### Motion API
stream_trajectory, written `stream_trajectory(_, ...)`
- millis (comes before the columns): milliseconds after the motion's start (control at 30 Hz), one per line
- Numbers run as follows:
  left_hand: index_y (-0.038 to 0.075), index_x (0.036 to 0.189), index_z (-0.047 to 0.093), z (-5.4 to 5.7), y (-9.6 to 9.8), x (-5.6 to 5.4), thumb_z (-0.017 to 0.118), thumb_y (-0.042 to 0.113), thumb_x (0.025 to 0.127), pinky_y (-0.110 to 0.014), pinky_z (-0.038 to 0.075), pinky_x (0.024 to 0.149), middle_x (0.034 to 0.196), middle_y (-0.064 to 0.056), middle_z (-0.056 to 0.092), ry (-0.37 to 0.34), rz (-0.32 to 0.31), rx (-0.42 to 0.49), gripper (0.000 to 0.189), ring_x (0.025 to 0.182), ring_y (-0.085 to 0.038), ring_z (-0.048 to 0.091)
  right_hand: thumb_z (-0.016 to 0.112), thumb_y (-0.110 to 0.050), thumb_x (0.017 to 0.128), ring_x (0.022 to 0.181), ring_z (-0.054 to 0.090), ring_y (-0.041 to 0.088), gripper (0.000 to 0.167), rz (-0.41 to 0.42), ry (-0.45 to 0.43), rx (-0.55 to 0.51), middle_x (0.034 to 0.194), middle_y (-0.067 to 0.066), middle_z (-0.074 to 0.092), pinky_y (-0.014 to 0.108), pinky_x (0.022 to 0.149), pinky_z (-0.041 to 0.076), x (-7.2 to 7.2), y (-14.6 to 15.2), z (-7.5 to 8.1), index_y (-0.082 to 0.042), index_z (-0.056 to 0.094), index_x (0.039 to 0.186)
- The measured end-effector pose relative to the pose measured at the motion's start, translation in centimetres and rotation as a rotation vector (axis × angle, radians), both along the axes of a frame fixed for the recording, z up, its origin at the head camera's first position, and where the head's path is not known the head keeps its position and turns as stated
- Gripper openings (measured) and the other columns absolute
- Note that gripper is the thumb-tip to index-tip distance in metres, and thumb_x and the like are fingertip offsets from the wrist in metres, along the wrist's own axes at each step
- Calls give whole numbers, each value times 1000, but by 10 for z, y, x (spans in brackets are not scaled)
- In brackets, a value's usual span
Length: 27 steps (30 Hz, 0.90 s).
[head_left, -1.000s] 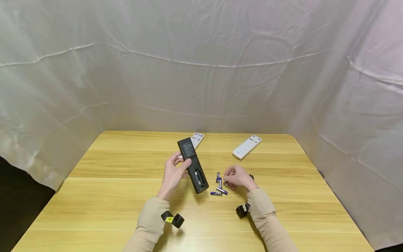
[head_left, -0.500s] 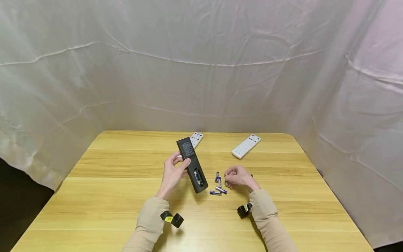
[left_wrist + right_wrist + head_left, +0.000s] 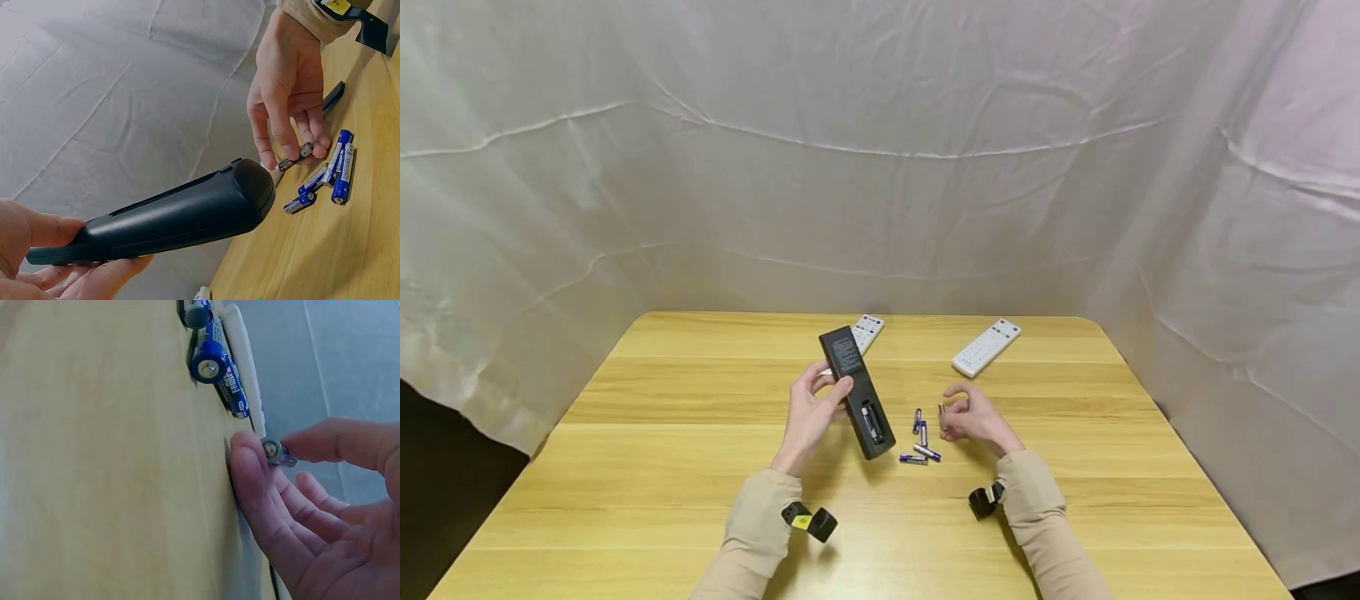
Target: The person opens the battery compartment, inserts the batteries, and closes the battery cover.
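Observation:
My left hand (image 3: pixel 807 417) grips a black remote control (image 3: pixel 862 393) raised over the table, its back turned up toward the head camera. A battery (image 3: pixel 870 422) lies in its uncovered compartment. Thumb on top and fingers underneath hold it in the left wrist view. To the right, my right hand (image 3: pixel 977 422) pinches a single battery (image 3: pixel 278 454) between thumb and fingertips, close over the tabletop. Several blue-and-silver batteries (image 3: pixel 923 434) lie in a loose cluster between the remote and this hand.
Two white remotes lie farther back, one (image 3: pixel 869 330) partly behind the black remote and the other (image 3: pixel 987 348) to the right. A dark flat piece (image 3: pixel 334 98) is near the right hand. Pale curtain (image 3: pixel 880 192) hangs around the wooden table (image 3: pixel 662 433).
My right hand has shifted slightly right, its index finger lifted outward, and the pinched battery shows more upright at the fingertips. The left hand and black remote have hardly moved.

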<state>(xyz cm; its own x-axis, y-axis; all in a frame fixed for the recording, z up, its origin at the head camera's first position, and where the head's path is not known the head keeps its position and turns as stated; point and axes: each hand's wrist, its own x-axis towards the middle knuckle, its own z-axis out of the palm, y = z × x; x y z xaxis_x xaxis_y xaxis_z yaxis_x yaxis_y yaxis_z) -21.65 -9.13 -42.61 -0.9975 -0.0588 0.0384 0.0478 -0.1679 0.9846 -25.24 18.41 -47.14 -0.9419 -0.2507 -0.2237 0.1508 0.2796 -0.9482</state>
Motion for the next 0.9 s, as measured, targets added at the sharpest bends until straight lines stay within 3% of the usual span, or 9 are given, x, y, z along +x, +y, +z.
stream_trajectory(267, -3, 137, 52, -2, -1, -2, 63, 1, 95, -31, 66, 70, 95, -3, 60, -4, -3, 2, 43, 72, -9, 69, 63, 4, 89, 77, 70, 22, 32, -68, 165, 29, 99, 27, 68, 34, 76, 66, 0, -1, 3, 8, 54, 120)
stream_trajectory(400, -3, 137, 52, -2, 0, -2, 63, 0, 95, -30, 66, 69, 95, -4, 60, -15, 7, -5, 44, 72, -8, 69, 63, 3, 91, 85, 72, 27, 28, -70, 258, 14, 111, 36, 65, 40, 82, 66, 2, -5, 9, 9, 58, 118)
stream_trajectory(667, -3, 137, 52, -1, 0, -1, 63, 0, 95, -29, 66, 70, 93, -3, 60, -25, 9, 9, 43, 72, -8, 69, 72, 0, 87, 83, 68, 6, 34, -76, 403, 31, 108, 30, 70, 16, 80, 60, 7, -11, 18, 8, 64, 120)
stream_trajectory(900, -3, 137, 52, 1, -2, -1, 62, 0, 96, -30, 66, 71, 93, -2, 61, -25, 7, 13, 43, 73, -8, 69, 77, -6, 86, 82, 69, 2, 30, -30, 498, 46, 106, 25, 74, 17, 77, 61, 15, -20, 31, 4, 71, 114)
